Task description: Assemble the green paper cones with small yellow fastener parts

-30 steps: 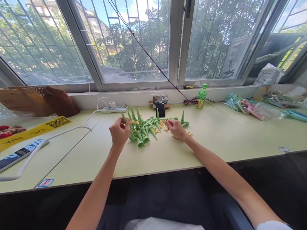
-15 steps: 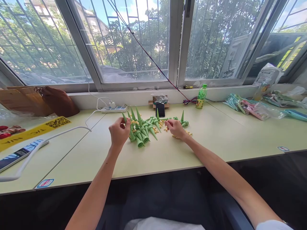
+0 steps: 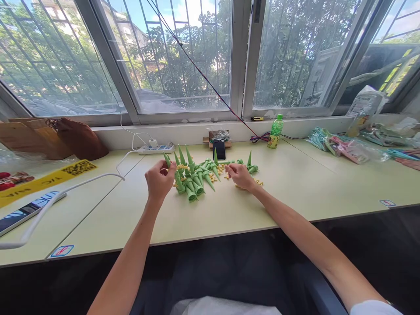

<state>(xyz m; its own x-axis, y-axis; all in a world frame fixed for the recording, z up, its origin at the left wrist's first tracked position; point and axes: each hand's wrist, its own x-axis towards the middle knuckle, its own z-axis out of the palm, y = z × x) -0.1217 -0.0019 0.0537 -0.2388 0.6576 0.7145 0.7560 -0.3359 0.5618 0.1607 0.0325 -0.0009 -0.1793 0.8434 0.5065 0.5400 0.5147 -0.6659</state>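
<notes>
You are looking at a green bottle (image 3: pixel 276 131) standing below the window; a black phone (image 3: pixel 219 149) is sitting well to its left; a power strip (image 3: pixel 156 149) is trailing a white cable (image 3: pixel 82 183); a brown bag (image 3: pixel 78 138) is resting far left.

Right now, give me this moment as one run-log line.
left hand: grips green cone | right hand: at yellow pieces | cone pile: between hands

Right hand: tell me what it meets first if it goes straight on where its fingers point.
Probably the small yellow plastic pieces just beyond the fingers of the right hand, then the pile of green plastic cones; depth is unclear.
</notes>
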